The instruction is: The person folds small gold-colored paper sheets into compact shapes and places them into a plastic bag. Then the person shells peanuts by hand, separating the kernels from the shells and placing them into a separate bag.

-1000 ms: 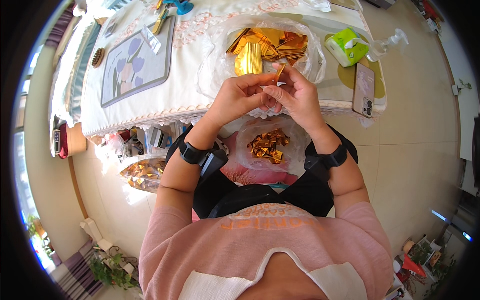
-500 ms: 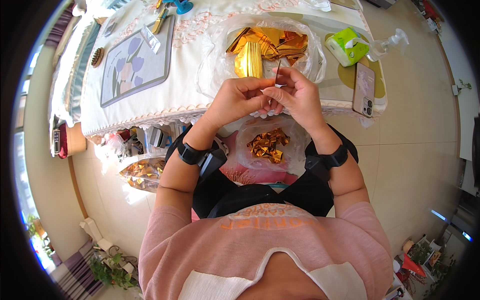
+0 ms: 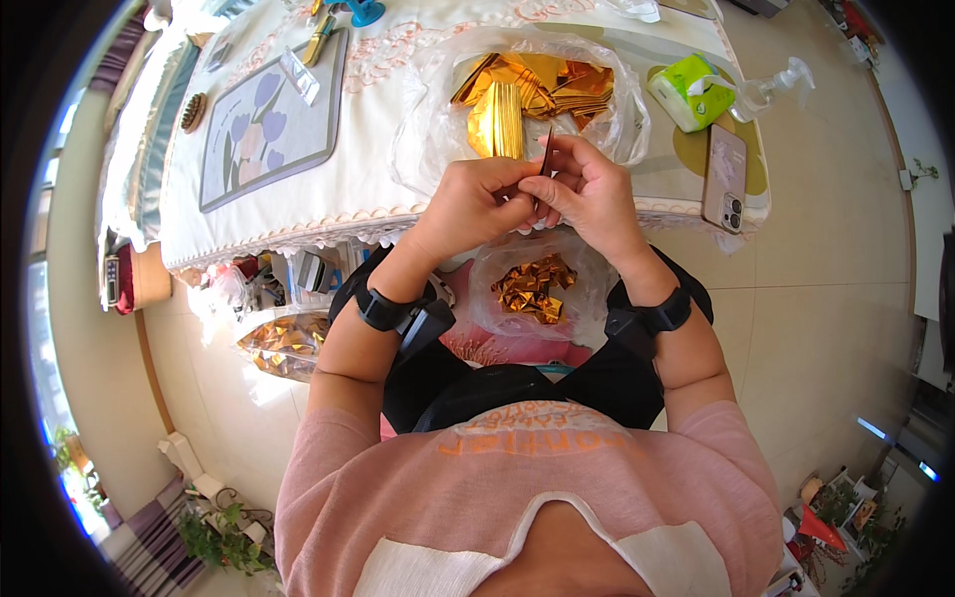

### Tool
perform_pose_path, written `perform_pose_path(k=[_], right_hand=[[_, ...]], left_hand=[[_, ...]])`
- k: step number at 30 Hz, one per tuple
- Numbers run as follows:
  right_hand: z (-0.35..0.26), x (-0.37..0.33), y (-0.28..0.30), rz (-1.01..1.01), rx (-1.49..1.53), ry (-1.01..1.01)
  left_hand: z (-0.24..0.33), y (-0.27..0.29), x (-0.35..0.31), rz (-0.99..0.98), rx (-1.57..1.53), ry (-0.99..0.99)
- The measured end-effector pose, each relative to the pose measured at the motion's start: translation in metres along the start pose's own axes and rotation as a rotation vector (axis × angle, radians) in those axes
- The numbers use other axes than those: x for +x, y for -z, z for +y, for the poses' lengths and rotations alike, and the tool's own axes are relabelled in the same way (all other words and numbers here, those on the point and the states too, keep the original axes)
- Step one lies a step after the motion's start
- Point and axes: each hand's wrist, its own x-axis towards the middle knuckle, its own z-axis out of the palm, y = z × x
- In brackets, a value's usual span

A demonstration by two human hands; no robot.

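My left hand (image 3: 476, 203) and my right hand (image 3: 591, 191) meet at the table's near edge, both pinching a thin folded strip of gold foil paper (image 3: 546, 156) that stands upright, edge-on, between the fingertips. Just beyond the hands lies a clear plastic bag (image 3: 438, 119) holding a stack of gold paper sheets (image 3: 497, 117) and several folded gold pieces (image 3: 557, 85). Below the hands, on my lap, a second clear bag (image 3: 497, 269) holds crumpled folded gold pieces (image 3: 533, 287). Both wrists wear black bands.
The table has a white embroidered cloth (image 3: 378, 169) with a flower-pattern mat (image 3: 264, 124). A phone (image 3: 723, 177), a green tissue pack (image 3: 686, 92) and a clear spray bottle (image 3: 771, 85) lie at the right. Another bag of gold paper (image 3: 288, 338) sits on the floor at the left.
The gold strip has turned from slanting between my fingers to standing upright and edge-on. My hands stay together at the table edge.
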Motion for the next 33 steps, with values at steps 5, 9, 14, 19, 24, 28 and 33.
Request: perform_pose_path(k=[5,9,14,19,24,28,33], right_hand=[[-0.002,-0.001,-0.002,0.038,-0.081,0.071],[-0.002,-0.001,-0.003,0.101,-0.328,0.257],[-0.004,0.002,-0.001,0.215,-0.468,0.371],[-0.007,-0.001,0.001,0.076,-0.416,0.297],[-0.005,-0.002,0.0,0.05,-0.4,0.267],[-0.004,0.0,0.0,0.086,-0.449,0.328],[-0.004,0.002,-0.001,0.205,-0.86,0.688]], left_hand=[[-0.003,-0.002,-0.002,0.095,0.006,0.048],[-0.004,-0.005,-0.001,0.148,0.058,0.03],[0.001,-0.002,-0.002,0.151,-0.059,-0.081],[0.001,0.003,0.003,0.183,-0.035,-0.105],[0.0,0.006,0.004,0.095,-0.227,-0.057],[-0.001,0.007,0.004,0.097,-0.285,-0.093],[0.0,0.007,0.002,0.126,-0.173,-0.014]])
